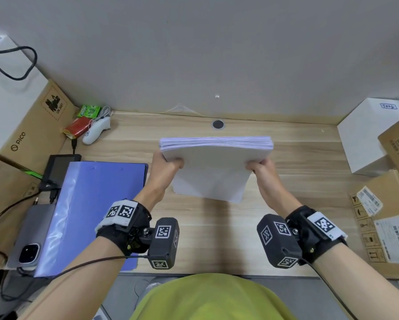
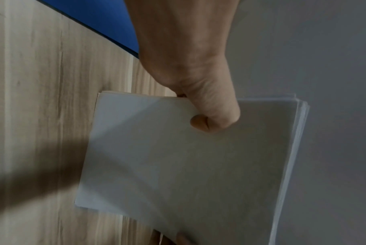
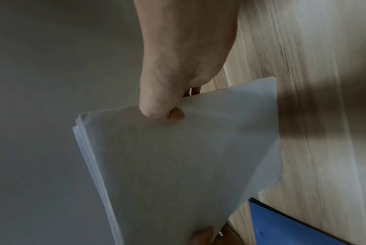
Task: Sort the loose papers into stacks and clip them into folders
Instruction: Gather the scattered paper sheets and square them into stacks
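A thick stack of white paper (image 1: 214, 167) stands nearly upright over the middle of the wooden desk (image 1: 217, 232), its lower edge close to or on the surface. My left hand (image 1: 165, 168) grips its left side, thumb on the near face. My right hand (image 1: 261, 168) grips the right side the same way. In the left wrist view the stack of white paper (image 2: 188, 165) sits under my left hand (image 2: 205, 116). The right wrist view shows the stack of white paper (image 3: 178, 165) pinched by my right hand (image 3: 163, 109). A closed blue folder (image 1: 90, 211) lies flat at the left.
Cardboard boxes (image 1: 30, 125) stand along the left edge, with a phone (image 1: 28, 250), cables, a white controller (image 1: 95, 132) and snack packets behind the folder. At the right stand a white box (image 1: 365, 139) and more cardboard boxes (image 1: 388, 218). A cable grommet (image 1: 217, 124) sits by the wall.
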`<state>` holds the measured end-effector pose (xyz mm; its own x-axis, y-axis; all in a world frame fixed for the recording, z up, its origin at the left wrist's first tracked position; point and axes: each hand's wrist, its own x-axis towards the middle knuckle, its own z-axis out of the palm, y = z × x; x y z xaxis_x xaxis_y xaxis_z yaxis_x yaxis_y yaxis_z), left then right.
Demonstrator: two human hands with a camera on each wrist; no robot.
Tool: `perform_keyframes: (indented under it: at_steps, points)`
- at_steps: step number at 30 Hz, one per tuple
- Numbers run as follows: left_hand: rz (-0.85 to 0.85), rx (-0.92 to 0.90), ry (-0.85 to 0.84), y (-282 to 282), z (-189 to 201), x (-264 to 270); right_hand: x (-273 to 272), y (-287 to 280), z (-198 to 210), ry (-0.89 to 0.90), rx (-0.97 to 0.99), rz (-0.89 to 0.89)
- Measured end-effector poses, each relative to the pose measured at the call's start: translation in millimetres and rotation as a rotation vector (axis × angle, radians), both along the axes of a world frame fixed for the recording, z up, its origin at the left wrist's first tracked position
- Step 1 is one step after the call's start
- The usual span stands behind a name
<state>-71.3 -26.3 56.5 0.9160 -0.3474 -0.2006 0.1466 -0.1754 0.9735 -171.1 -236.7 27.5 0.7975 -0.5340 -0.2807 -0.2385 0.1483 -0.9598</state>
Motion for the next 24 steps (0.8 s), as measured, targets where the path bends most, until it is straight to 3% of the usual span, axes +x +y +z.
perform_keyframes:
  at_steps: [6, 16, 24]
  points:
    - [0.011, -0.157, -0.075, -3.1, 14.8, -0.9, 5.1, 5.9, 17.5, -0.110, 0.043, -0.020]
    - [0.291, -0.233, 0.149, -18.5, 21.3, 1.5, 8.1, 11.7, 23.1, -0.121, 0.074, -0.025]
    - [0.284, -0.210, 0.145, -19.4, 27.9, 2.9, 7.7, 18.1, 28.0, -0.149, 0.137, -0.100]
